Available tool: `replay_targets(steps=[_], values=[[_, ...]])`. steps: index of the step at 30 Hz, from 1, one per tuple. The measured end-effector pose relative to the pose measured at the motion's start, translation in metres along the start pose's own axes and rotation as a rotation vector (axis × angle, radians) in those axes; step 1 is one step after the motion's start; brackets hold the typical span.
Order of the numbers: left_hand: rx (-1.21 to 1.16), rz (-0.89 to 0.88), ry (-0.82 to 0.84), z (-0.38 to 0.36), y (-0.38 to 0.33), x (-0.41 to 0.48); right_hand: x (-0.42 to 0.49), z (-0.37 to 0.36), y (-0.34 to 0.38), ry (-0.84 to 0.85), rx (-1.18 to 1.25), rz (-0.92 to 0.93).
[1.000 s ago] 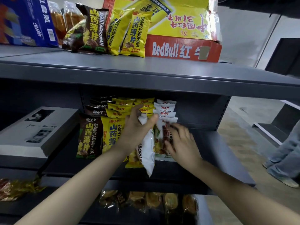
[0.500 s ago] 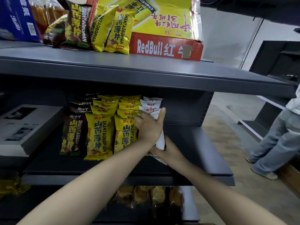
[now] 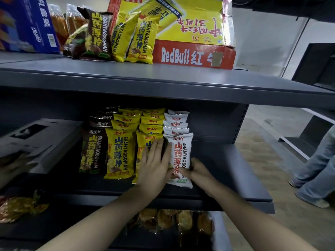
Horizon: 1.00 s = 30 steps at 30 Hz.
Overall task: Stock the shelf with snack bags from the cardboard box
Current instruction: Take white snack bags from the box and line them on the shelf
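Your white bag [image 3: 181, 153] stands upright at the front of the white row, at the three o'clock end of the stock on the middle shelf [image 3: 244, 200], with its bottom seam near the shelf's front edge. Your right hand [image 3: 200, 171] has it by the lower right corner. The thumb lies across the printed face and the fingers look curled round the side edge, so that grip is closed on the bag. Your left hand [image 3: 154, 169] lies flat with straight fingers over the front yellow bag [image 3: 142, 142], at nine o'clock of the white one. It touches the white bag's left edge and holds nothing.

By the look of it, this is a light, air-puffed pouch with brittle chips inside (the film is glossy, so probably slick). Expect it to dent and slide rather than resist, and a hard squeeze on the middle could crush the contents. Take it by the crimped seams, top or bottom, or cradle the side edges as you do now. If you push it back, press low and flat, because a shove high up would likely tip it onto the bags behind.

The cardboard box [image 3: 194, 57] sits on the shelf above, at twelve o'clock from your hands. The spare bags [image 3: 143, 38] lean at its nine o'clock side.
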State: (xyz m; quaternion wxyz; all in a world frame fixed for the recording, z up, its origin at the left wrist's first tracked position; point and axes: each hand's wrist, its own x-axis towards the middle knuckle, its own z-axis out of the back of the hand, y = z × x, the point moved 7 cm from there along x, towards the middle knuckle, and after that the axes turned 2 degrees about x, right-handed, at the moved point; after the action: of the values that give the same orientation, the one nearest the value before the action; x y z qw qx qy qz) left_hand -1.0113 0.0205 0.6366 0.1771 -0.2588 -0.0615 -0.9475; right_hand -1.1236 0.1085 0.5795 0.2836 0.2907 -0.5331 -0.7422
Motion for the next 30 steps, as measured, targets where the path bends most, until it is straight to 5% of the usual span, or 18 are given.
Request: replay_targets(steps=[3,7,11,30], values=[[0.101,0.064,0.043,-0.007,0.017,-0.007,-0.004,0.014,0.014,-0.200,-0.342,0.128],[0.151,0.078,0.112,-0.016,0.048,-0.009,-0.028,0.008,0.054,-0.337,-0.967,0.590],[0.144,-0.033,0.192,-0.030,0.065,0.001,-0.021,-0.017,0.055,-0.211,-1.423,0.606],[0.265,-0.157,0.130,-0.032,0.076,0.007,0.025,-0.033,0.052,0.015,-1.537,0.616]])
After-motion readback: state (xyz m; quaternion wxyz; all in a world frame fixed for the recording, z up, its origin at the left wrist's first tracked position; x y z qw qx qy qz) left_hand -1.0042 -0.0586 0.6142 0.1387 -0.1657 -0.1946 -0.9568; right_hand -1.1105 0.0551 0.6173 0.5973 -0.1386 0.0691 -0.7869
